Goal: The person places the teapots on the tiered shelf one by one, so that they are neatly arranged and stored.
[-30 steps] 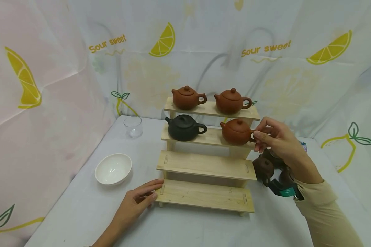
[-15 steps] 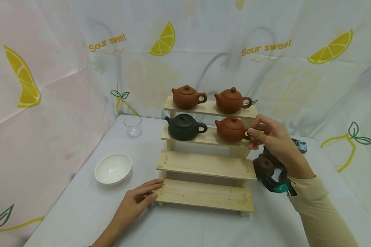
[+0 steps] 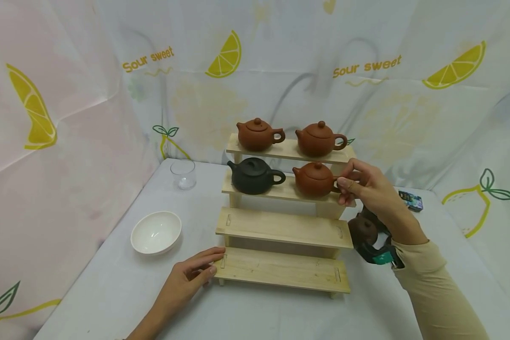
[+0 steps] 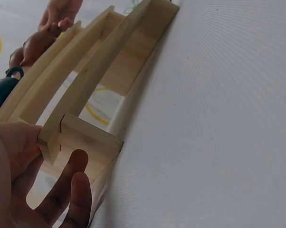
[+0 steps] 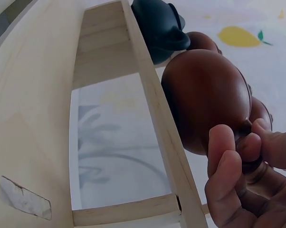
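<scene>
In the head view, a reddish-brown clay teapot (image 3: 315, 180) is at the right end of the second shelf from the top. My right hand (image 3: 367, 186) pinches its handle between thumb and fingers, and the right wrist view shows the teapot's underside (image 5: 207, 95) beside the shelf edge. A black teapot (image 3: 252, 176) stands to its left. Two more reddish-brown teapots, one on the left (image 3: 257, 135) and one on the right (image 3: 318, 140), occupy the top shelf. My left hand (image 3: 187, 276) holds the left end of the tiered wooden stand's (image 3: 280, 269) lowest shelf.
Dark brown teapots (image 3: 363, 230) sit right of the stand, partly hidden by my right arm and wristband. A small patterned box (image 3: 411, 200) lies behind them. To the left are a white bowl (image 3: 156, 232) and a clear glass (image 3: 183, 174). Printed cloth walls enclose the table.
My right hand has carried the reddish-brown teapot a short way left along the second shelf, toward the black one. The left hand keeps its place at the stand.
</scene>
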Action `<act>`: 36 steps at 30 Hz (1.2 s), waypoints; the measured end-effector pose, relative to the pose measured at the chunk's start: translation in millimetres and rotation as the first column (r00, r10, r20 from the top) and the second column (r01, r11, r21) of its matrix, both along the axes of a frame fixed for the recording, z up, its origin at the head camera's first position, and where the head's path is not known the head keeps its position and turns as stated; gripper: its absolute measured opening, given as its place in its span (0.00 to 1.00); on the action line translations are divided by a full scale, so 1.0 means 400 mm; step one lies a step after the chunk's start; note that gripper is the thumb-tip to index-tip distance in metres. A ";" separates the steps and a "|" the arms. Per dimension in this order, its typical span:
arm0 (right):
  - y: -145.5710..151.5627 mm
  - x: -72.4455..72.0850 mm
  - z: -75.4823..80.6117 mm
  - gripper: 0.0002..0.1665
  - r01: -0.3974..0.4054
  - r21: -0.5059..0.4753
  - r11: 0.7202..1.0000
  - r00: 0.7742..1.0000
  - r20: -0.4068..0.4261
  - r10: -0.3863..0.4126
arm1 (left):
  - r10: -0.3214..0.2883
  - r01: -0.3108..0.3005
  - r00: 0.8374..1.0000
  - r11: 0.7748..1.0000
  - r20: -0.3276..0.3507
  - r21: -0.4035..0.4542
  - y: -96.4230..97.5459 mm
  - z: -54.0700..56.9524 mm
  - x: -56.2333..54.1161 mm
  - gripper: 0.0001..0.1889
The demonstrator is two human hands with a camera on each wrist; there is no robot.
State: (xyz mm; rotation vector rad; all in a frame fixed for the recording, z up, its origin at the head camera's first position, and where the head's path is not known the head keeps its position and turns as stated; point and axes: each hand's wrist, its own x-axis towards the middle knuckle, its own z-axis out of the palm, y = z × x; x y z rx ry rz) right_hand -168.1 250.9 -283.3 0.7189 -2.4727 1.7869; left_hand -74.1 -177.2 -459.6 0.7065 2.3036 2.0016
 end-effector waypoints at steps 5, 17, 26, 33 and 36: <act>0.002 -0.002 -0.002 0.07 0.003 0.015 1.000 1.000 0.001 -0.003 | -0.002 0.002 1.000 1.000 -0.008 0.005 0.000 -0.002 -0.001 0.16; 0.004 -0.004 -0.004 0.05 0.001 0.025 1.000 1.000 0.006 -0.001 | 0.003 -0.003 1.000 1.000 -0.012 0.002 0.000 -0.001 0.000 0.16; 0.010 -0.001 -0.007 0.09 -0.007 0.034 0.999 1.000 0.024 0.006 | -0.002 0.002 1.000 1.000 -0.012 0.008 0.000 -0.001 -0.001 0.16; 0.007 -0.002 -0.006 0.09 0.012 0.062 0.998 0.999 0.033 -0.014 | -0.002 0.002 1.000 1.000 -0.011 0.006 0.000 0.000 0.001 0.16; 0.005 -0.003 -0.005 0.09 0.016 0.060 0.998 0.999 0.040 -0.018 | 0.001 -0.001 1.000 1.000 -0.010 0.005 0.001 0.001 0.001 0.16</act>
